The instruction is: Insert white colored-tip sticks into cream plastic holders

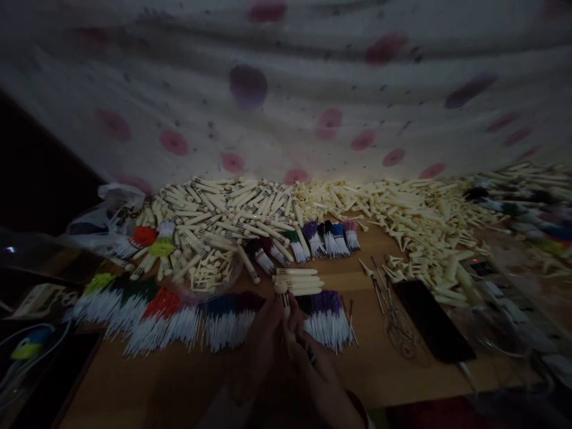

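The scene is dim. A cream plastic tube [284,293] with a rounded knob end stands between my hands, held at the middle front of the table. My left hand [261,336] closes around it from the left. My right hand [315,369] is closed against it from the right, with a small dark-and-light striped piece [309,351] showing by its fingers. Just beyond lie several cream tubes [299,279] side by side. Rows of thin white sticks with coloured ends [328,319] lie on both sides of my hands. Parts of my fingers are lost in shadow.
Behind is a large heap of cream tubes [223,205], with smaller cream pieces [415,214] heaped rightward. A clear bowl [208,292] holds short cream parts. At right are a black phone [433,322], thin tools with cord [384,292] and a power strip [504,298]. A floral curtain [286,89] hangs behind.
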`<act>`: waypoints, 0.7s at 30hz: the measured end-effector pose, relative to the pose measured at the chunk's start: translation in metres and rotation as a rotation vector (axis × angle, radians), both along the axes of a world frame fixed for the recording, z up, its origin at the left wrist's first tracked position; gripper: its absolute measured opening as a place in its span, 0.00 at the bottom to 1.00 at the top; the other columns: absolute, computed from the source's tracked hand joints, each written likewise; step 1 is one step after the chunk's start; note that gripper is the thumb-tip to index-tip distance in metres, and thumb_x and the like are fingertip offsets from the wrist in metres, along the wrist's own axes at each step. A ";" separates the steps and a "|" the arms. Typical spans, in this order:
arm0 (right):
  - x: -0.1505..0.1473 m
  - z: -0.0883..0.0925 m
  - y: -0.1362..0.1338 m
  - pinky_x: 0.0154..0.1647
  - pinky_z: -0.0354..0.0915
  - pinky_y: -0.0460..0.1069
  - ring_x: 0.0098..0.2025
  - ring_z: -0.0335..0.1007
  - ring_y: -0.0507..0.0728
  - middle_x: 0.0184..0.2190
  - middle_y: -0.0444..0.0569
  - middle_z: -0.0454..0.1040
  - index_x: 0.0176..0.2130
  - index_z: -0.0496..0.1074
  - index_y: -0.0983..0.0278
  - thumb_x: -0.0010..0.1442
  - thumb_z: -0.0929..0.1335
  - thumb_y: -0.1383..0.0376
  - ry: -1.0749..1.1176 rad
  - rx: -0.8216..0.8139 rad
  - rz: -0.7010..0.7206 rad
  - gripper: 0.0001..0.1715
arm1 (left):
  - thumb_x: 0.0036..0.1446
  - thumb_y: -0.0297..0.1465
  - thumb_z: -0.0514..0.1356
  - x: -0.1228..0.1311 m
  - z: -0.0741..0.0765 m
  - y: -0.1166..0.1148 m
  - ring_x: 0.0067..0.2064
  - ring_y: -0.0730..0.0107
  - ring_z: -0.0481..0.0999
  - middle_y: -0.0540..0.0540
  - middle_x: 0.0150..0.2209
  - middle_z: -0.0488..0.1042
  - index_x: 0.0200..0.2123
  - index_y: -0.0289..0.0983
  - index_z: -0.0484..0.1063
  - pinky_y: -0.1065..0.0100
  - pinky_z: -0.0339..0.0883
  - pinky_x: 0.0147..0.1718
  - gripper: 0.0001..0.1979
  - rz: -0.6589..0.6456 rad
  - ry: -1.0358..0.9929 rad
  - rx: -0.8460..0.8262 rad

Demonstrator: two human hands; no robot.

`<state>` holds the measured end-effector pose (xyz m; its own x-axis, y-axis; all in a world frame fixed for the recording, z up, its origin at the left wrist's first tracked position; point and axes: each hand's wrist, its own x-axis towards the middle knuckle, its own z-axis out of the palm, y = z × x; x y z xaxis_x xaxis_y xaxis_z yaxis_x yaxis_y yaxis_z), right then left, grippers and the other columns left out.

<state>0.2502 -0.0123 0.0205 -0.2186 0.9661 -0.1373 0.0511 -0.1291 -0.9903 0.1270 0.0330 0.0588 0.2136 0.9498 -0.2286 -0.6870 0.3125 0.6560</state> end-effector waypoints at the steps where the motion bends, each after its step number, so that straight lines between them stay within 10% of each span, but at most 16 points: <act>1: 0.000 -0.001 0.001 0.63 0.63 0.59 0.60 0.70 0.64 0.59 0.52 0.75 0.61 0.72 0.57 0.69 0.64 0.49 -0.007 -0.004 0.021 0.27 | 0.56 0.49 0.67 0.000 0.001 0.001 0.26 0.72 0.63 0.52 0.21 0.65 0.28 0.35 0.73 0.65 0.62 0.36 0.22 0.004 -0.005 0.020; 9: 0.005 -0.009 0.001 0.55 0.68 0.56 0.54 0.74 0.64 0.54 0.58 0.77 0.59 0.70 0.62 0.71 0.60 0.54 -0.157 0.152 0.161 0.24 | 0.56 0.57 0.61 -0.015 0.021 0.013 0.18 0.77 0.52 0.56 0.12 0.54 0.21 0.35 0.69 0.70 0.53 0.23 0.29 -0.190 -0.196 -0.085; 21: 0.000 0.011 0.001 0.38 0.68 0.48 0.36 0.74 0.57 0.39 0.52 0.80 0.47 0.74 0.64 0.70 0.60 0.57 -0.181 0.280 0.178 0.19 | 0.46 0.50 0.68 -0.009 0.020 0.011 0.13 0.80 0.43 0.61 0.08 0.51 0.26 0.38 0.69 0.72 0.46 0.16 0.21 -0.097 -0.157 -0.176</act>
<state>0.2505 -0.0111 0.0313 -0.3828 0.9208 0.0749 0.2253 0.1717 -0.9590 0.1181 0.0436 0.0791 0.3478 0.8715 -0.3457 -0.7372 0.4820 0.4734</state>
